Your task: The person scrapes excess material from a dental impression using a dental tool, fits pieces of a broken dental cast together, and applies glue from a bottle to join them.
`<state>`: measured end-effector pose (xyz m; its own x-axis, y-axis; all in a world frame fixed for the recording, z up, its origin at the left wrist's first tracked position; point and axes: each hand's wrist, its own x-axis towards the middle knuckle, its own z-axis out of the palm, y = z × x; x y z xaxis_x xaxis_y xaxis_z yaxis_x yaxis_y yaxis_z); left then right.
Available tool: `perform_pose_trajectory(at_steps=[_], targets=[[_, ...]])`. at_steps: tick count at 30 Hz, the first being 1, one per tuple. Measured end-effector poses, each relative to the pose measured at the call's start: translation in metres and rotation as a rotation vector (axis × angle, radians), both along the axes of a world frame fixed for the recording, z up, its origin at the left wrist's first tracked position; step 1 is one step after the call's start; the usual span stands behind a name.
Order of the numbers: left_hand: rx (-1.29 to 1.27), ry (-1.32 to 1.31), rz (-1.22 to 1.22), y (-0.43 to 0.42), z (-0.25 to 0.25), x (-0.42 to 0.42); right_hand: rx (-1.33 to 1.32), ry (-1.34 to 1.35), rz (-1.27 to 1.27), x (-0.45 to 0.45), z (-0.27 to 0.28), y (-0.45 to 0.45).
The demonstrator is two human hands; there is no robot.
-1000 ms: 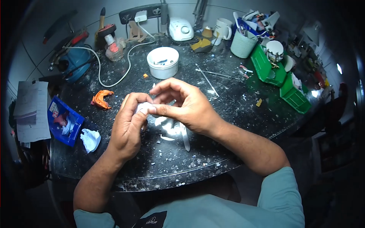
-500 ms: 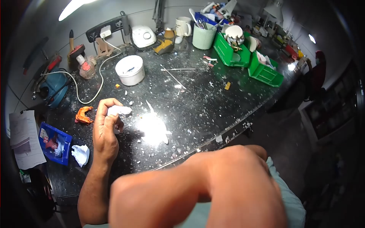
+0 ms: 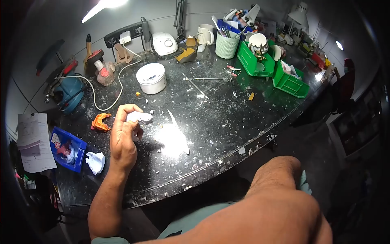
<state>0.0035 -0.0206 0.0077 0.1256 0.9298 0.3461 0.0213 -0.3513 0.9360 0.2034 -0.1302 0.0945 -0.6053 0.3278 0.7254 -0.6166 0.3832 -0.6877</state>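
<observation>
My left hand is raised over the left part of the dark bench, its fingers and thumb closed around a white plaster dental cast. Part of the cast is hidden by the fingers. An orange horseshoe-shaped dental piece lies just left of that hand. Below it, another white plaster cast rests beside a blue tray with small pieces inside. My right hand is very close to the camera at the bottom, with the arm bent; its fingers are out of sight.
A white round tub stands behind the left hand. A thin white blade-like strip lies under the bright glare. Crossed metal rods lie farther back. Green bins and a pale cup of tools stand at the back right. White crumbs litter the bench.
The view has shifted, so the bench appears farther right. My right hand and arm have moved down and right, uncovering the bench's front edge. The left hand still holds the cast.
</observation>
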Motion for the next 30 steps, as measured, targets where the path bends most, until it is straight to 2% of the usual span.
perform_pose_trajectory(at_steps=[19,22,25,26,28,30], targets=[[-0.015,0.000,-0.007,0.002,0.000,-0.003,0.116,0.044,-0.129,-0.015,0.001,0.029],[0.014,-0.026,0.000,0.005,-0.001,-0.007,0.171,0.020,-0.295,-0.016,-0.003,0.049],[0.130,-0.058,0.034,0.011,-0.008,-0.009,0.337,-0.093,-0.656,-0.012,-0.025,0.102],[0.033,-0.110,0.002,0.007,0.001,-0.010,0.391,-0.146,-0.720,-0.009,-0.039,0.126],[0.002,-0.217,-0.015,0.009,-0.004,-0.011,0.592,-0.298,-0.810,-0.008,-0.058,0.165],[-0.007,-0.225,-0.029,0.012,-0.007,-0.015,0.653,-0.265,-0.780,-0.018,-0.065,0.176]])
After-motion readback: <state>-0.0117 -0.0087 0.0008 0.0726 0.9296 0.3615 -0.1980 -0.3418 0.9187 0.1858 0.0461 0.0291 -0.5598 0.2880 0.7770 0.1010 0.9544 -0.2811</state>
